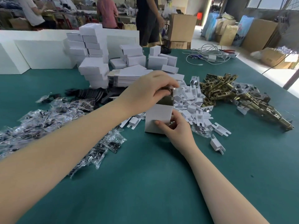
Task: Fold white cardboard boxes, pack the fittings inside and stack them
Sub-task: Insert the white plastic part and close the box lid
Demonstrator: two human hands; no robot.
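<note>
Teal felt covers the table (pixel 145 183) nearest you, with both your forearms reaching out across it. Your right hand (pixel 174 128) steadies the open white box (pixel 157 118) where it stands upright on the cloth, thumb on the near face and fingers curled round its right edge. Just above, your left hand (pixel 150 92) hovers over the box's open mouth with its fingertips pinched on a small dark and shiny fitting (pixel 169 91) — what kind of fitting it is, you cannot tell from here.

To your left lie clear bags of dark screws (pixel 53 120); to your right, small folded white card inserts (pixel 192 102) are heaped against the box, and beyond them sits a tangle of brass latch parts (pixel 234 92).

Watch the box most of all. It is tall on a narrow base and only held on one side, so a push from the fitting against the rim would likely tip it toward the bags. A piece entering crooked could also snag on the mouth and dent the thin card.

Farther back, flat box blanks (pixel 129 77) and finished white stacks (pixel 93 50) stand close together — the tall, uneven columns look ready to topple if a new box lands off-centre. Grey cables (pixel 208 55) lie at the far edge, and people stand beyond.
</note>
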